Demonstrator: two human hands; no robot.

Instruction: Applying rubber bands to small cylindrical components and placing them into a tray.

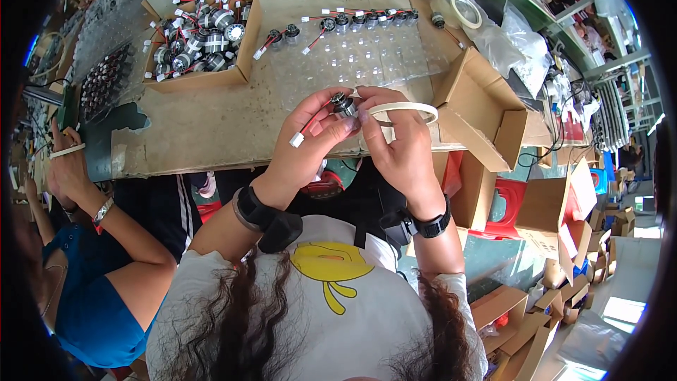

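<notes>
My left hand (300, 144) is closed around a small motor (343, 105) with a black top and a silver body. Red and black wires run from this motor across the left fingers to a white connector (297, 140). At the motor's right side, the fingertips of my right hand (402, 148) are pinched together and touch it. A thin cream ring, like a narrow tape roll (433, 114), hangs around the right fingers. Whether a strip of tape lies between the fingertips and the motor is too small to make out. Both hands are above the front edge of the cardboard-covered bench (190, 144).
A cardboard box (248, 56) of wired motors stands back left. Several motors (358, 22) line the back of a clear plastic tray (381, 56). An open carton (479, 95) tilts at the right edge, near a wide tape roll (465, 11). A co-worker's hand (67, 166) is far left.
</notes>
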